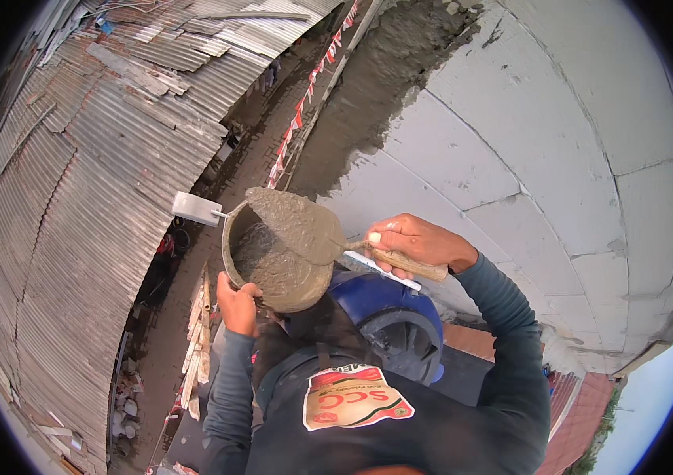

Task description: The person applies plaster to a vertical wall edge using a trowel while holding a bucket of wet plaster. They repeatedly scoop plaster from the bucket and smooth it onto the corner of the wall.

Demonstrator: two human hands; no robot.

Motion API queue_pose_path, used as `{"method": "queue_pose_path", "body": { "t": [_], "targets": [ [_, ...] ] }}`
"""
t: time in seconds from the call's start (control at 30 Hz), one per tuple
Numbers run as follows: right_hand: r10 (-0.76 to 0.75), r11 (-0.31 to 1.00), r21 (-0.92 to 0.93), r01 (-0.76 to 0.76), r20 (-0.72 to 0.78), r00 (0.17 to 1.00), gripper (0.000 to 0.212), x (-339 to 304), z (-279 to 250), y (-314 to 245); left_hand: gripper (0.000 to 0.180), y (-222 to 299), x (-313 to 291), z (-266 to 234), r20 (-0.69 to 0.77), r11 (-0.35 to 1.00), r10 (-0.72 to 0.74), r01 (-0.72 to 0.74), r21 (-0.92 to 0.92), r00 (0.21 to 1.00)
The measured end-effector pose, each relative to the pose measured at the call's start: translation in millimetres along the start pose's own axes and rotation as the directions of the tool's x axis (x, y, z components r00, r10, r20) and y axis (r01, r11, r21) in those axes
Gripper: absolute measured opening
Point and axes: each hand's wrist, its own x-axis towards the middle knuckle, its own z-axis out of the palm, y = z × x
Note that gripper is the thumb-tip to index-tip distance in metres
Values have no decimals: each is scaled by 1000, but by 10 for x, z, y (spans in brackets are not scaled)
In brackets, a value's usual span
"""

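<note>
My left hand grips the near rim of a small round bucket and holds it up in front of my body. Wet grey mortar fills part of it and coats its side. My right hand is closed round the wooden handle of a trowel, its thumb along the top near the neck. A thick heap of mortar covers the trowel's blade, which lies over the bucket's right side; the metal is hidden. A pale rectangular block on a thin rod sticks out at the bucket's left rim.
A grey block wall rises on the right, with a wet mortar patch at its far left. Below me stands a blue drum. A corrugated roof spans the left. Red-and-white bunting runs above a narrow alley; planks lie lower left.
</note>
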Motion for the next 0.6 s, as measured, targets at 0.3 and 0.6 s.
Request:
{"method": "queue_pose_path", "body": {
  "t": [0.3, 0.6],
  "targets": [
    [-102, 888, 424, 175, -189, 977, 37, -241, -1499, -329, 31, -365, 67, -136, -86, 998, 21, -15, 66, 996],
    [-361, 931, -245, 271, -495, 790, 42, -1013, -736, -732, 34, -500, 155, 75, -24, 990, -22, 25, 137, 999]
  ]
}}
